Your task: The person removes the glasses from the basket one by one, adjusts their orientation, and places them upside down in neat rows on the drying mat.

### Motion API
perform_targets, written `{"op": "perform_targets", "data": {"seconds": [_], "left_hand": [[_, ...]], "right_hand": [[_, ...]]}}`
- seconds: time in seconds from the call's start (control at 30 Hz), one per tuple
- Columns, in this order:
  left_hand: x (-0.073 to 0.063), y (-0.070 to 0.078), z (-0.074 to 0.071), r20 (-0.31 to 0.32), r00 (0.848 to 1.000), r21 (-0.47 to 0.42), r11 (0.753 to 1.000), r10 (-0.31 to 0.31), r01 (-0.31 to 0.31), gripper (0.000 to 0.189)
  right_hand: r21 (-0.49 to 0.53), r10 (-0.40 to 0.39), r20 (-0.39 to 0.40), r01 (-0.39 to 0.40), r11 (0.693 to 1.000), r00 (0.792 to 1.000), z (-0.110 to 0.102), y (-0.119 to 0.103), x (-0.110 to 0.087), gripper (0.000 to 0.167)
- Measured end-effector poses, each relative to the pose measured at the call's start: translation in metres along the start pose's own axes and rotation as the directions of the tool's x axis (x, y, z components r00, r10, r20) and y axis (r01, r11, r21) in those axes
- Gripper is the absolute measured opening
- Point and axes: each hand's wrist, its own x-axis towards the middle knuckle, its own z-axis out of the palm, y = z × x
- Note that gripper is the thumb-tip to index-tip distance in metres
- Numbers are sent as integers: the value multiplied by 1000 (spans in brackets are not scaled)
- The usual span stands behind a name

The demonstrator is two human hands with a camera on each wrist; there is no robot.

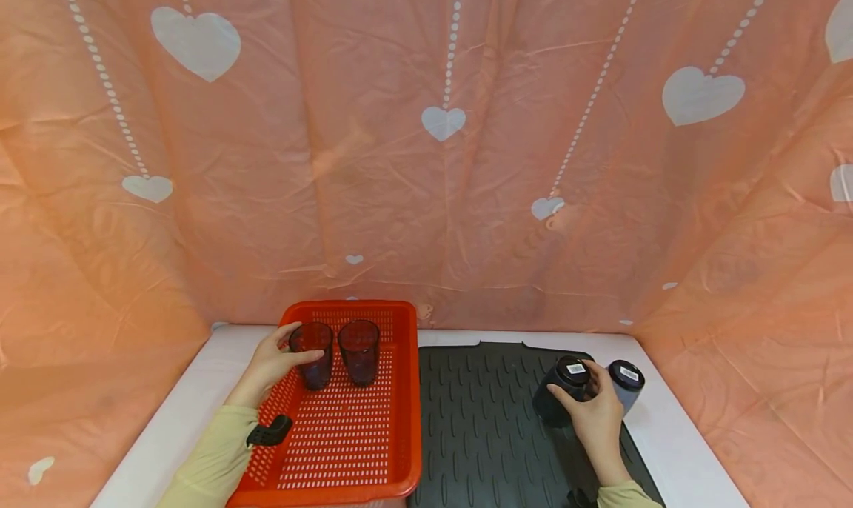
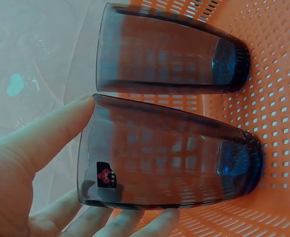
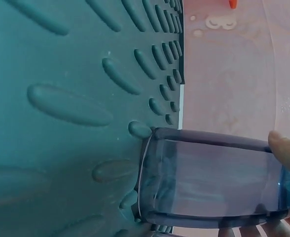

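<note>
In the head view, my left hand [image 1: 269, 363] grips a dark tinted drinking glass [image 1: 316, 376] standing upright in the orange basket [image 1: 412, 419]. The left wrist view shows its thumb at the rim and fingers along the opposite side, near a small black-and-red sticker [image 2: 106, 175]. A second tinted glass [image 1: 360, 356] stands upright beside it. On the right, my right hand [image 1: 597, 415] holds an upside-down tinted glass [image 1: 552, 404] near its base. That glass's rim meets the dark ridged mat [image 1: 473, 412]. Just right of this hand is another upturned glass [image 1: 626, 381], with a white label on its base.
The basket and mat lie side by side on a white table [image 1: 686, 449]. A peach sheet [image 1: 400, 197] with white hearts hangs behind and at both sides. The basket's raised, perforated walls surround the two glasses inside.
</note>
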Motion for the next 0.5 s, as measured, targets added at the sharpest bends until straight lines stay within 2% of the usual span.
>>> {"op": "perform_targets", "data": {"seconds": [0.27,0.5], "left_hand": [[0,1,0,-3,1000,10,1000,1,-1,87],[0,0,0,-1,1000,5,1000,1,-1,91]], "right_hand": [[41,-18,21,17,999,1000,-1,0,0,73],[86,0,93,-8,996,996,-7,3,2,75]]}}
